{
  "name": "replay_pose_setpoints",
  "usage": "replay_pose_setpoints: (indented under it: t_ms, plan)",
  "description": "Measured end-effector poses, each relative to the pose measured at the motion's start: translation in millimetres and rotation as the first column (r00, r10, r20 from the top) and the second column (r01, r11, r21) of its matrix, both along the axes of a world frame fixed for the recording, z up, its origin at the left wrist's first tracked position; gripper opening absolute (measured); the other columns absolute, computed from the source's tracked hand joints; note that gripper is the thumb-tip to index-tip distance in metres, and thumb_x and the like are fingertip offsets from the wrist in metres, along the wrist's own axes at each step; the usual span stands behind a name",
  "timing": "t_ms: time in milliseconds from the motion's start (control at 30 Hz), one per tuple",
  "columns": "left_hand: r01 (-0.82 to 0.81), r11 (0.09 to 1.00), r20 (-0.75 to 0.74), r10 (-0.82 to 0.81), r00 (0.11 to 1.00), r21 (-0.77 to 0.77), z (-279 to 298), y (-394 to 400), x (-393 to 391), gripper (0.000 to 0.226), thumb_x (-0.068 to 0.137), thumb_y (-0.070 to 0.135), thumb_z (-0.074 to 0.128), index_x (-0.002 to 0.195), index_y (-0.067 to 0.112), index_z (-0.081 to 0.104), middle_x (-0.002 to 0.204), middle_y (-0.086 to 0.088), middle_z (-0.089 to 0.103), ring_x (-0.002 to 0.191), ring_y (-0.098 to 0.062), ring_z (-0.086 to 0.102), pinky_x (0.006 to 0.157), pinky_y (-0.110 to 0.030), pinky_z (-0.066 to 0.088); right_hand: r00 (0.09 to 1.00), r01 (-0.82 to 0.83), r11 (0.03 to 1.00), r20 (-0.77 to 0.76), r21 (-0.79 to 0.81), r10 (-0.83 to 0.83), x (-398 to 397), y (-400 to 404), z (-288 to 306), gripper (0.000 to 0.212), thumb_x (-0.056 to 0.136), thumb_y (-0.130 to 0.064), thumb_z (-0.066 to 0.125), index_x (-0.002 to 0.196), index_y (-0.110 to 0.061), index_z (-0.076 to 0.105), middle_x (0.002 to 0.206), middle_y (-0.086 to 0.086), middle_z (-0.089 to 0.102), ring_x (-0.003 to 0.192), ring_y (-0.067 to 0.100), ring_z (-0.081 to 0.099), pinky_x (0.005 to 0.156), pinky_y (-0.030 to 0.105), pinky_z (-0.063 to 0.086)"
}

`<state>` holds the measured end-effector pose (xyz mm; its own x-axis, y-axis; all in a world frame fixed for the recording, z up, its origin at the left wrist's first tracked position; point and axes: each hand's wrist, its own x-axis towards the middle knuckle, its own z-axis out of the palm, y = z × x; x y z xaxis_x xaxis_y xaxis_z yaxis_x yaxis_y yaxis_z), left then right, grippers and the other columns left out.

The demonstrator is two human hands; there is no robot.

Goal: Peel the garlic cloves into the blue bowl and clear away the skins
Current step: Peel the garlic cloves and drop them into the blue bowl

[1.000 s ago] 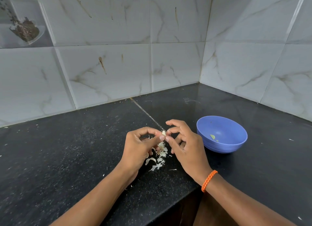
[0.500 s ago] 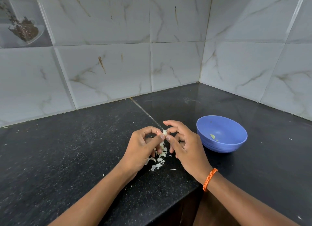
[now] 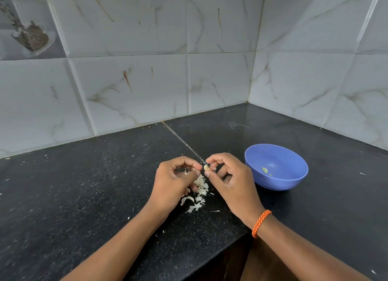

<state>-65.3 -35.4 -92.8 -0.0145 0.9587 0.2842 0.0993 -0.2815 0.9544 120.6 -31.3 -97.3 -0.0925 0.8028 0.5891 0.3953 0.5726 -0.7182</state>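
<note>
A small pale garlic clove (image 3: 206,167) is pinched between the fingertips of my right hand (image 3: 228,182), just above the black counter. My left hand (image 3: 174,182) has its thumb and forefinger closed right beside the clove, touching its left end. Under and between my hands lies a heap of white garlic skins (image 3: 198,193). The blue bowl (image 3: 294,182) stands on the counter just to the right of my right hand; a peeled clove (image 3: 264,170) lies inside it.
The black stone counter (image 3: 84,196) meets grey marble-tiled walls (image 3: 210,81) in a corner behind the bowl. The counter's front edge (image 3: 210,262) cuts in near my right forearm. Small skin flecks are scattered over the counter.
Both hands stayed in place above the skin heap; the fingers have shifted slightly on the clove, and the right hand's fingers now curl more around it.
</note>
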Motion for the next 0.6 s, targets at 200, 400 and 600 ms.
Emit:
replay_pose_setpoints:
  t_ms: [200, 400, 600]
  plan:
    - [-0.032, 0.999, -0.084, 0.032, 0.996, 0.001, 3.4, -2.6, 0.4, 0.007, 0.089, 0.012, 0.089, 0.087, 0.017, 0.083, 0.073, -0.007, 0.076, 0.054, -0.021, 0.069, 0.048, -0.027, 0.047, 0.999, 0.014, 0.999, 0.043, 0.037, -0.015, -0.7, -0.8, 2.0, 0.022, 0.091, -0.005, 0.081, 0.1, -0.023, 0.072, 0.098, -0.013, 0.065, 0.069, 0.02, 0.067, 0.058, 0.013, 0.045]
    - [-0.069, 0.998, -0.149, 0.069, 0.987, 0.005, 6.3, -5.4, 1.1, 0.02, 0.083, 0.013, 0.094, 0.083, 0.013, 0.074, 0.075, -0.004, 0.077, 0.057, -0.022, 0.073, 0.049, -0.024, 0.05, 0.997, 0.032, 0.995, 0.07, 0.099, -0.039, 0.0, -0.9, 2.1, 0.024, 0.089, -0.003, 0.082, 0.098, -0.023, 0.074, 0.101, -0.012, 0.066, 0.07, 0.019, 0.067, 0.059, 0.015, 0.047]
    - [-0.083, 0.997, -0.138, 0.082, 0.987, 0.0, 4.3, -2.6, 1.5, 0.011, 0.09, 0.003, 0.085, 0.086, 0.014, 0.086, 0.071, -0.006, 0.08, 0.069, -0.025, 0.08, 0.066, -0.029, 0.064, 0.995, 0.049, 0.991, 0.079, 0.127, -0.06, 0.3, -0.3, 1.2, 0.024, 0.088, -0.005, 0.083, 0.099, -0.025, 0.075, 0.1, -0.015, 0.066, 0.068, 0.019, 0.066, 0.059, 0.016, 0.048]
